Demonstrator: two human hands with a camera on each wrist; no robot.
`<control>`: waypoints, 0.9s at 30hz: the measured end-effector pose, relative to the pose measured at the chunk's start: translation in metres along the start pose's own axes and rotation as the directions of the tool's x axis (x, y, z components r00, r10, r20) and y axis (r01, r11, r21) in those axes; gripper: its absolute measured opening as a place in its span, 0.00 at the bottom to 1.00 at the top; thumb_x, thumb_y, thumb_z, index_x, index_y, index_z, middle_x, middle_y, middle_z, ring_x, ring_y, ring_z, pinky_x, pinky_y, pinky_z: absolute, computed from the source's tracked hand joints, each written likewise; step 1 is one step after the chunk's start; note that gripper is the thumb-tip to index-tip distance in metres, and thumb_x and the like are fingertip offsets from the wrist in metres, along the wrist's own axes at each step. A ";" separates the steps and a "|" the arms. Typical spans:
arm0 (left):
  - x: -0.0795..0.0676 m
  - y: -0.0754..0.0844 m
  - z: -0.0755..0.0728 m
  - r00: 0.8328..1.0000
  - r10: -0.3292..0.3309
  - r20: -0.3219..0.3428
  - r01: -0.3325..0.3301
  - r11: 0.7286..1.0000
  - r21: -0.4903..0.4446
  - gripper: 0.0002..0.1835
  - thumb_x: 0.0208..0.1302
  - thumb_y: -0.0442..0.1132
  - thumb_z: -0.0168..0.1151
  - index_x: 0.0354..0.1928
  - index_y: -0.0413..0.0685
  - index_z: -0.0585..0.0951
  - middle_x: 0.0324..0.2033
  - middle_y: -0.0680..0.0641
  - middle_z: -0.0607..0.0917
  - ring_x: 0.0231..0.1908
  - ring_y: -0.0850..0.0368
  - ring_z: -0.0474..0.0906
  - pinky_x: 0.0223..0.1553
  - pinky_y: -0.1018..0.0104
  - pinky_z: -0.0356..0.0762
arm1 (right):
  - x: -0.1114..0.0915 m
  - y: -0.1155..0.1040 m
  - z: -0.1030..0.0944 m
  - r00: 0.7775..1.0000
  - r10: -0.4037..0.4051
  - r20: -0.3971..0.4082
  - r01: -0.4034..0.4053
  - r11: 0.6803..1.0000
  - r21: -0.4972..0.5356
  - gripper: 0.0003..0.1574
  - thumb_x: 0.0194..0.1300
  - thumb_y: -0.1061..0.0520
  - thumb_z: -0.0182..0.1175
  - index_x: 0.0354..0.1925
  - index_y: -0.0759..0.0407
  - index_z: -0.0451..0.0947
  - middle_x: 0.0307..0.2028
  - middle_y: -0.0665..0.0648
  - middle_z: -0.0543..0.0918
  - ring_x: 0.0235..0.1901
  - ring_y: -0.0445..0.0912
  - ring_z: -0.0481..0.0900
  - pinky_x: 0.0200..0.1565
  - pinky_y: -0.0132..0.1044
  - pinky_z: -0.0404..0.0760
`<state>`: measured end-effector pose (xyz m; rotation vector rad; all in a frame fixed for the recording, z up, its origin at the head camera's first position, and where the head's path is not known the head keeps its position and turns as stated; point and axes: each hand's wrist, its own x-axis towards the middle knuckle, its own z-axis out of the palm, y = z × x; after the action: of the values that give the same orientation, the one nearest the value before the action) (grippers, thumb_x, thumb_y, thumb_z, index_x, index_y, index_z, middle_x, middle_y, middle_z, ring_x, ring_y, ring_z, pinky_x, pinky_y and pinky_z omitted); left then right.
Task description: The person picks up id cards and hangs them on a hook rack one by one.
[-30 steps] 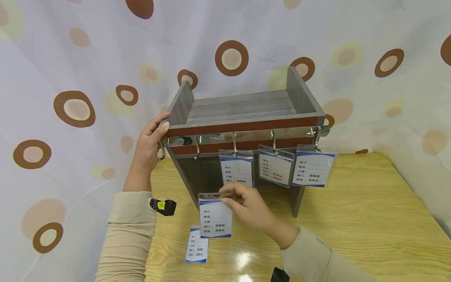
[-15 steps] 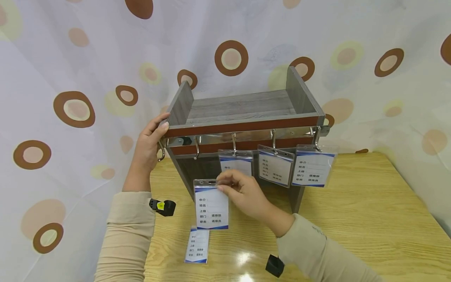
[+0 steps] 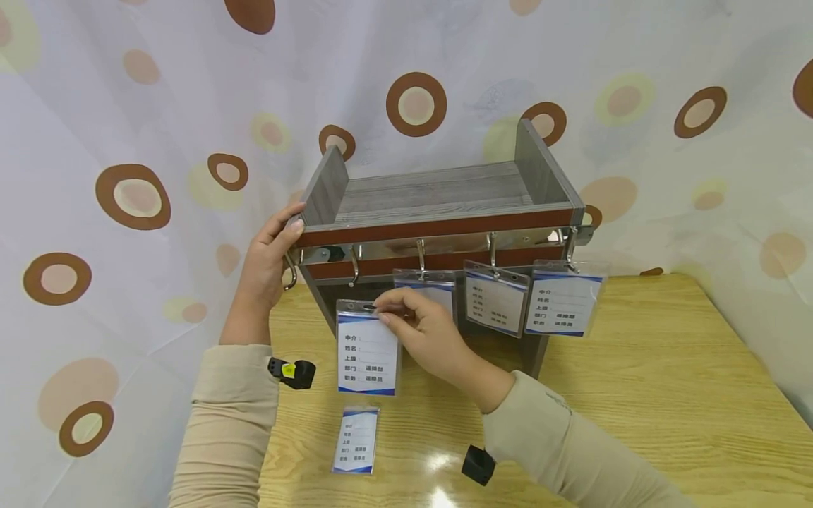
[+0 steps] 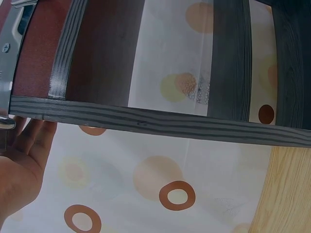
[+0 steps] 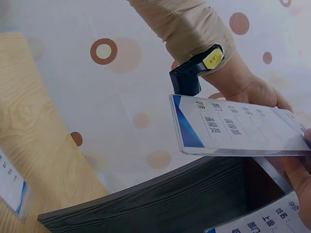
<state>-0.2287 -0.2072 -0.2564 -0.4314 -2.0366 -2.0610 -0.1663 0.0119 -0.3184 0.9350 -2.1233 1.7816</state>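
1. A clear-sleeved name badge (image 3: 367, 353) is up in the air in front of the rack (image 3: 438, 190), roughly upright, its top edge a little below the second hook (image 3: 354, 267) from the left.
2. The right hand (image 3: 422, 335) pinches that badge by its upper right corner, thumb in front.
3. Three hanging badges (image 3: 497, 300) are on the hooks further right — the leftmost half hidden by the right hand, the middle one tilted.
4. Over at the rack's left front corner, the left hand (image 3: 267, 257) grips the edge, just beside the leftmost hook (image 3: 290, 271).
5. Below, a flat badge (image 3: 356, 439) lies on the wood-grained tabletop (image 3: 648, 353).
6. Behind it all hangs a pale cloth (image 3: 286, 56) — brown rings and soft dots all over.
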 end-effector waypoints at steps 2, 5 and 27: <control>0.000 0.000 0.000 1.000 0.000 -0.001 0.000 1.000 -0.006 0.19 0.64 0.40 0.46 0.56 0.47 0.68 0.49 0.47 0.68 0.40 0.59 0.69 0.42 0.67 0.67 | 0.004 0.000 0.002 1.000 -0.004 -0.008 0.004 1.000 0.004 0.08 0.59 0.66 0.53 0.39 0.62 0.74 0.35 0.54 0.77 0.35 0.41 0.73 0.32 0.32 0.73; 0.000 0.000 0.000 1.000 0.000 0.000 0.000 1.000 -0.008 0.19 0.64 0.40 0.46 0.56 0.46 0.68 0.47 0.47 0.68 0.39 0.59 0.70 0.40 0.69 0.68 | 0.008 -0.001 0.006 1.000 0.003 -0.021 -0.003 1.000 0.010 0.09 0.59 0.66 0.53 0.39 0.62 0.74 0.34 0.54 0.77 0.34 0.41 0.73 0.32 0.32 0.73; 0.000 0.001 -0.001 1.000 -0.022 -0.008 0.022 0.999 0.030 0.19 0.64 0.41 0.46 0.57 0.47 0.68 0.48 0.47 0.68 0.39 0.58 0.70 0.42 0.64 0.66 | 0.031 -0.003 0.018 0.993 0.092 -0.070 -0.094 0.995 -0.019 0.12 0.59 0.63 0.54 0.43 0.58 0.76 0.36 0.51 0.77 0.32 0.39 0.72 0.32 0.31 0.72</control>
<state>-0.2282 -0.2086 -0.2555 -0.3965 -2.0746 -2.0382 -0.1846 -0.0156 -0.3037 0.7693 -2.1715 1.8020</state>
